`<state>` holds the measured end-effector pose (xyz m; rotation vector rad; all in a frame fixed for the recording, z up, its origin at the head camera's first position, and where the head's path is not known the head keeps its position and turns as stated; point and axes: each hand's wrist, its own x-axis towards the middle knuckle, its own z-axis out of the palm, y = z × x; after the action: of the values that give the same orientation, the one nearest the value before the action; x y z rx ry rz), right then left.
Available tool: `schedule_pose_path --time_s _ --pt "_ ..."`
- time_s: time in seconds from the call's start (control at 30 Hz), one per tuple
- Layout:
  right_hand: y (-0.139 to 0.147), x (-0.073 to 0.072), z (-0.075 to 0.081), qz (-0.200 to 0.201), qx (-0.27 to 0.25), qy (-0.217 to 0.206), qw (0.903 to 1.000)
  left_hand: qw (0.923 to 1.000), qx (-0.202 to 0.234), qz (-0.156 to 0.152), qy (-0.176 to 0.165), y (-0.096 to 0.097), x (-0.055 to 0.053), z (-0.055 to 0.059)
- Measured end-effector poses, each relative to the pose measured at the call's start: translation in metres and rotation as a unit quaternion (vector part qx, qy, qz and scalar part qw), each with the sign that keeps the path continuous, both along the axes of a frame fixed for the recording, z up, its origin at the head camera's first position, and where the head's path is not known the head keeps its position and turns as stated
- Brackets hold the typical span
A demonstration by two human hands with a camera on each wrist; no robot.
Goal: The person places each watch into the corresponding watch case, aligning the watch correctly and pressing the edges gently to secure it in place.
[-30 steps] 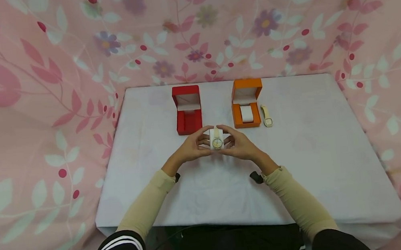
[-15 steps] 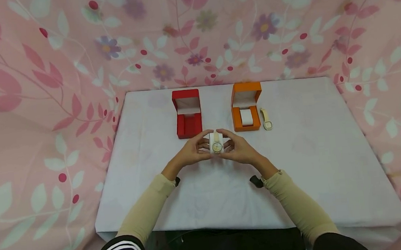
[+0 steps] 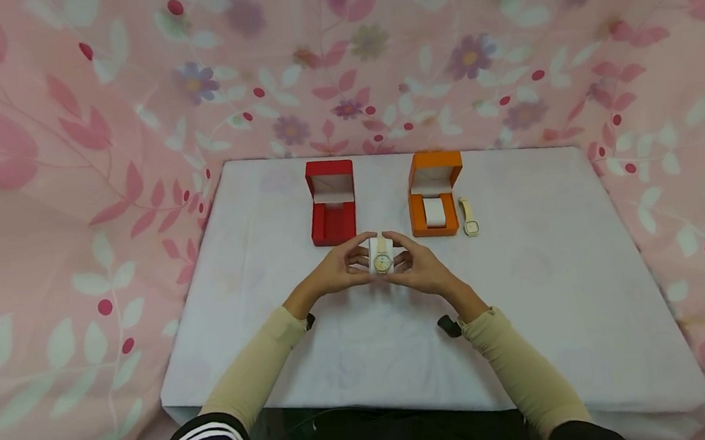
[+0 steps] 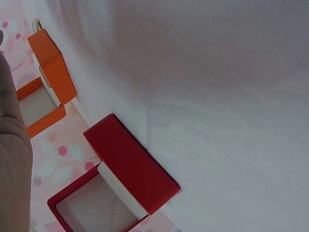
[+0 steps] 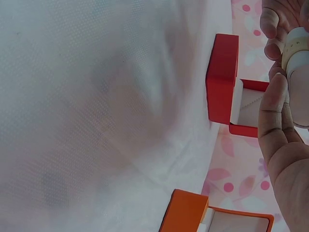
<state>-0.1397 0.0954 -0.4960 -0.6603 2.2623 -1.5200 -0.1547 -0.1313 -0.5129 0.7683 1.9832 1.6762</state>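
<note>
In the head view a watch (image 3: pixel 383 263) with a pale cream strap and round dial is wrapped around a small white watch cushion (image 3: pixel 374 264). My left hand (image 3: pixel 339 269) grips the cushion from the left, and my right hand (image 3: pixel 424 268) grips it from the right, fingers and thumbs curled at its sides. The right wrist view shows the cushion's end (image 5: pixel 300 92) and part of the strap (image 5: pixel 295 46) between the hands. Beyond them stand an open red watch box (image 3: pixel 334 225) with no cushion in it and an open orange watch box (image 3: pixel 417 217) holding a white cushion (image 3: pixel 434 212).
A second watch (image 3: pixel 470 219), with a cream strap and squarish dial, lies just right of the orange box. A white cloth (image 3: pixel 556 285) covers the table. Pink floral fabric (image 3: pixel 312 61) hangs behind and at both sides.
The head view has shifted slightly, so the table and boxes appear a little lower. Both hands keep the same hold on the cushion and watch.
</note>
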Motion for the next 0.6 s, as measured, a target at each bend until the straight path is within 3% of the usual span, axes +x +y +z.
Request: schedule_pose_path --time_s 0.23,0.6 --pt "-0.0011 -0.0013 0.0004 0.006 -0.008 0.015 0.9998 1.0000 0.000 0.002 0.002 -0.0011 0.0000 0.0021" --pt "-0.0026 -0.0045 0.0092 0.005 -0.001 0.047 0.9989 0.9980 -0.024 0.025 0.053 -0.0017 -0.0040 0.0095"
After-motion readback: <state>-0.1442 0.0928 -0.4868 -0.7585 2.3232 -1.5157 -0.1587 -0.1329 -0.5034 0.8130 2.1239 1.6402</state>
